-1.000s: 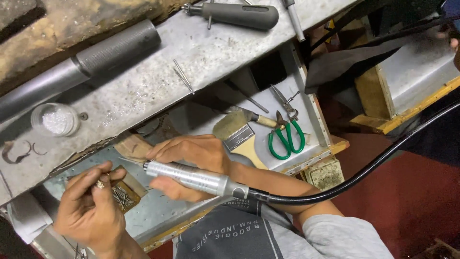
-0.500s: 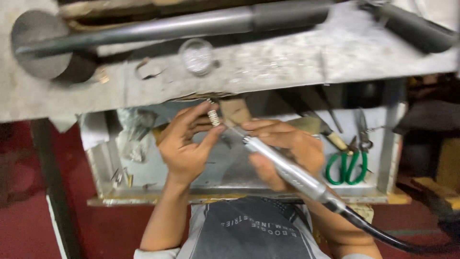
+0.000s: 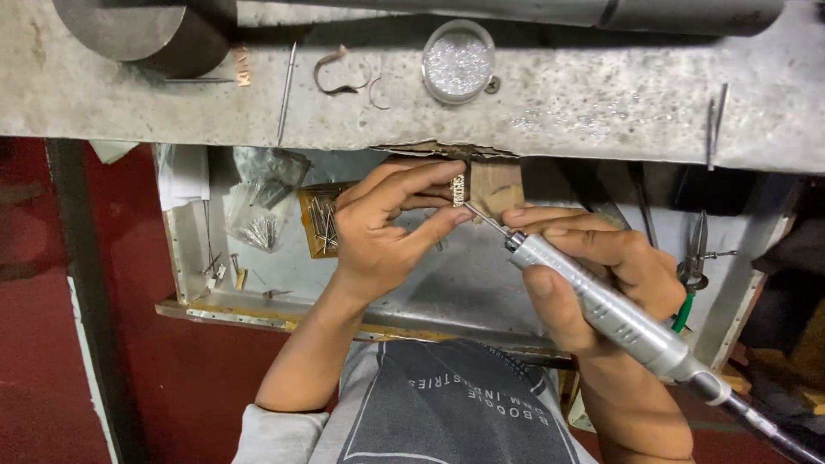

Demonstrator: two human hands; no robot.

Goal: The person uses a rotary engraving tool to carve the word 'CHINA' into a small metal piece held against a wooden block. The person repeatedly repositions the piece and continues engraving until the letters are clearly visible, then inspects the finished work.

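My left hand (image 3: 382, 232) pinches a small silver ring (image 3: 459, 191) between thumb and fingertips, held against a wooden bench peg (image 3: 494, 185). My right hand (image 3: 593, 275) grips a silver rotary handpiece (image 3: 601, 311) like a pen. Its thin bit touches the ring from the right. A black flexible cable (image 3: 756, 421) runs from the handpiece off the lower right corner. Both hands work above an open metal drawer (image 3: 258, 301) under the bench edge.
On the grey benchtop (image 3: 559, 112) lie a round glass dish of silver bits (image 3: 458, 62), bent wire pieces (image 3: 339, 73), thin rods (image 3: 286, 94) and a dark metal cylinder (image 3: 146, 30). The drawer holds plastic bags (image 3: 262, 202), a box of burs (image 3: 322, 219) and green-handled pliers (image 3: 692, 275).
The view has swung and moved closer to the bench. My hands have shifted right, with the ring kept between my left fingers and the handpiece bit now on it.
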